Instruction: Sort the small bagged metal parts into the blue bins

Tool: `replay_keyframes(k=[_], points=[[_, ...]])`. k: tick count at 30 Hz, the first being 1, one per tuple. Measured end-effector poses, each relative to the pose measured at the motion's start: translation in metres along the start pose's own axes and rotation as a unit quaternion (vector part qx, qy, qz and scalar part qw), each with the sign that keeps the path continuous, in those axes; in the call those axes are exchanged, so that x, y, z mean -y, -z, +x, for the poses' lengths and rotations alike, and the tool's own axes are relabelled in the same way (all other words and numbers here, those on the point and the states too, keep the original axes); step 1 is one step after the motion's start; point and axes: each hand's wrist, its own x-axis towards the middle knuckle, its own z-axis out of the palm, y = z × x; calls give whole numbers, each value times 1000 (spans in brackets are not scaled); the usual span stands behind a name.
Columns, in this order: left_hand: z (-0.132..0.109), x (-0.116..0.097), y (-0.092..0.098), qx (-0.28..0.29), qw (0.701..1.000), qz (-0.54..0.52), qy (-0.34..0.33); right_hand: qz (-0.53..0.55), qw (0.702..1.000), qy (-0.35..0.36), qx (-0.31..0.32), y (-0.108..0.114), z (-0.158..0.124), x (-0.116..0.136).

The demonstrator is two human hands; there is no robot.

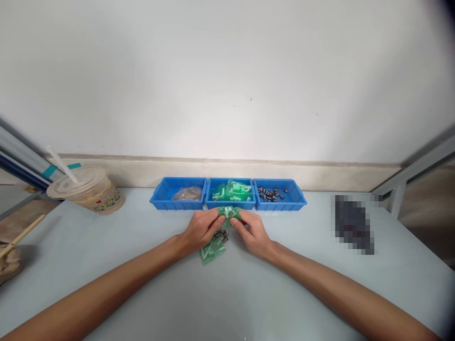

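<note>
Between them, my left hand and my right hand pinch a small green plastic bag with whitish pieces in it. Just below the hands, a few dark metal screws lie on the table beside a second green bag. Part of that second bag is hidden by my left hand. Directly behind the hands stands the middle blue tray, holding more green bags with white pieces inside.
The left blue tray holds clear plastic bags; the right blue tray holds loose screws. A drink cup with a straw stands at left, near a wooden object. A blurred dark item lies right. A wall rises behind.
</note>
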Motion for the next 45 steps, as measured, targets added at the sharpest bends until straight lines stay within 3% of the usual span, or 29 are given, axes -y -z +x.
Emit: replay_keyframes(k=[7, 14, 19, 26, 33, 40, 45], points=[[3, -1, 1, 2, 1000, 4, 14, -15, 999, -7, -34, -3, -3, 2], [3, -4, 1, 3, 1000, 8, 17, -31, 999, 5, 8, -1, -3, 2], [4, -5, 0, -23, 999, 28, 1, -68, 997, -28, -29, -3, -4, 3], [6, -7, 3, -4, 999, -2, 50, -50, 996, -34, -67, -3, -3, 6], [6, -4, 2, -48, 999, 5, 25, -35, 997, -30, -67, -1, -3, 6], [2, -3, 1, -45, 998, 12, 31, 28, 997, -38, -67, -1, -1, 5], [2, -1, 1, -77, 996, 30, 24, -5, 998, -27, -53, 0, -1, 8]])
